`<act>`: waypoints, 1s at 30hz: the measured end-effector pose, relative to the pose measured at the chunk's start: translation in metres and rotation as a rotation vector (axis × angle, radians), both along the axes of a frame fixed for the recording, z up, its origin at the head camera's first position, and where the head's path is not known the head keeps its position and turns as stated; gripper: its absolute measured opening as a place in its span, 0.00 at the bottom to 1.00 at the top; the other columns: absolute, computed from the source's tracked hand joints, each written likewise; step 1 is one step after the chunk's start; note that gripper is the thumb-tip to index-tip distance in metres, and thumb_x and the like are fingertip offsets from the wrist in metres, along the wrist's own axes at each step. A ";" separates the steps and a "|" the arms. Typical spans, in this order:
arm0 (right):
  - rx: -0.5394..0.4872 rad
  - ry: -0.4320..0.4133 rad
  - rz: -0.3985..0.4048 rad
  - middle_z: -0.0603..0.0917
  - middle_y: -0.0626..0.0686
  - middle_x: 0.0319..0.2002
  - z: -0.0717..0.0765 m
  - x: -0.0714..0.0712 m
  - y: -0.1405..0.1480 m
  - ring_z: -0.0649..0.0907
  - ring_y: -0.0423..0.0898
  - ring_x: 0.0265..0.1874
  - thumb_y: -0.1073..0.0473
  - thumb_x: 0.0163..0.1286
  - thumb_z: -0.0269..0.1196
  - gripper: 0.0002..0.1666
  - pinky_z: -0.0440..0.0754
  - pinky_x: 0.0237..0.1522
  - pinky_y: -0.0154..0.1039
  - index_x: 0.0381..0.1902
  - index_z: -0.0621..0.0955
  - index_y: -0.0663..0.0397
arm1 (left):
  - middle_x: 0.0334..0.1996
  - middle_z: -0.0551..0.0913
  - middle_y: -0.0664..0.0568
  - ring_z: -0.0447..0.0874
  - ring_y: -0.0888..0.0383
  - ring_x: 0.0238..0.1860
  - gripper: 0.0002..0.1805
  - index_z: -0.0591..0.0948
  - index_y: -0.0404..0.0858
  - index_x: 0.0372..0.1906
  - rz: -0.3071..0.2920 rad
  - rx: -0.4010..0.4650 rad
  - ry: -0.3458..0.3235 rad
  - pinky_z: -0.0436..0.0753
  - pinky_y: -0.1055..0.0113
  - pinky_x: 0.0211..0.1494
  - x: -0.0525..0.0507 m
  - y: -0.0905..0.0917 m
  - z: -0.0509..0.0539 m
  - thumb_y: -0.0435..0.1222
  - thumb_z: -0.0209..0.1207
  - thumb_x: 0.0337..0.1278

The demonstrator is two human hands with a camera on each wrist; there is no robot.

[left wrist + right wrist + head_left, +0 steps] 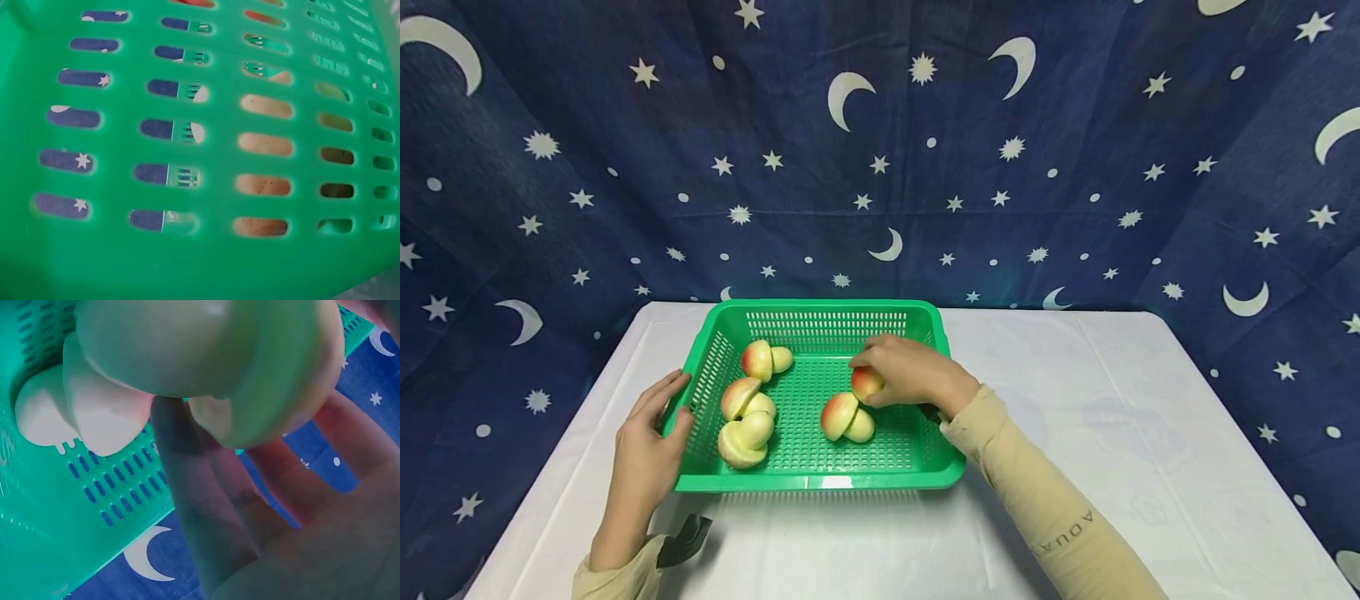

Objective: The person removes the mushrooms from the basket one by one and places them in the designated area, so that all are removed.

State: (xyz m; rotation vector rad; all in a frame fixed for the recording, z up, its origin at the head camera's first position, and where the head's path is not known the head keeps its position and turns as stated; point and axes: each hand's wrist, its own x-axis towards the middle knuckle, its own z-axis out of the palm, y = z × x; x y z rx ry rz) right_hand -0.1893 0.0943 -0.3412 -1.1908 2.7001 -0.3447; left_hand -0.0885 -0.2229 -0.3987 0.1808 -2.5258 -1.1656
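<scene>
The green plastic basket (pixel 820 481) has a slotted wall and a perforated floor. My right hand (pixel 910 371) reaches into its right half and grips a mushroom (pixel 866 383) with a red and yellow cap. In the right wrist view the fingers curve around this mushroom (pixel 181 350), and its cap and stem show. Just below the hand lies another mushroom (pixel 838 417), on its side. Three more mushrooms (pixel 758 361) lie along the basket's left side. My left hand (pixel 647 442) rests at the left rim, fingers and thumb extended; the left wrist view shows only the slotted wall (pixel 119 250).
The basket stands on a table with a white cloth (pixel 1112 433). Behind it hangs a dark blue curtain (pixel 940 225) printed with moons and stars. A black strap (pixel 685 542) sits at the left wrist.
</scene>
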 end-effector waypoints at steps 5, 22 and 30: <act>-0.038 0.033 -0.012 0.81 0.51 0.44 0.004 0.004 0.006 0.79 0.46 0.42 0.56 0.55 0.71 0.23 0.80 0.44 0.38 0.51 0.85 0.52 | 0.69 0.73 0.50 0.70 0.45 0.69 0.24 0.76 0.39 0.67 0.001 0.000 0.008 0.59 0.95 0.54 0.000 0.000 0.000 0.29 0.51 0.66; -0.154 0.095 -0.062 0.82 0.51 0.49 0.012 0.013 0.030 0.78 0.47 0.49 0.57 0.56 0.69 0.23 0.80 0.48 0.40 0.51 0.84 0.51 | 0.69 0.72 0.51 0.69 0.47 0.70 0.24 0.76 0.40 0.67 -0.001 0.011 0.007 0.59 0.94 0.56 0.000 0.000 -0.001 0.30 0.51 0.67; -0.212 0.098 -0.085 0.82 0.48 0.49 0.015 0.016 0.040 0.77 0.45 0.48 0.58 0.54 0.68 0.24 0.80 0.44 0.38 0.52 0.85 0.48 | 0.69 0.72 0.51 0.69 0.46 0.70 0.24 0.76 0.40 0.67 0.001 0.013 -0.002 0.59 0.94 0.56 0.001 0.000 -0.001 0.30 0.51 0.67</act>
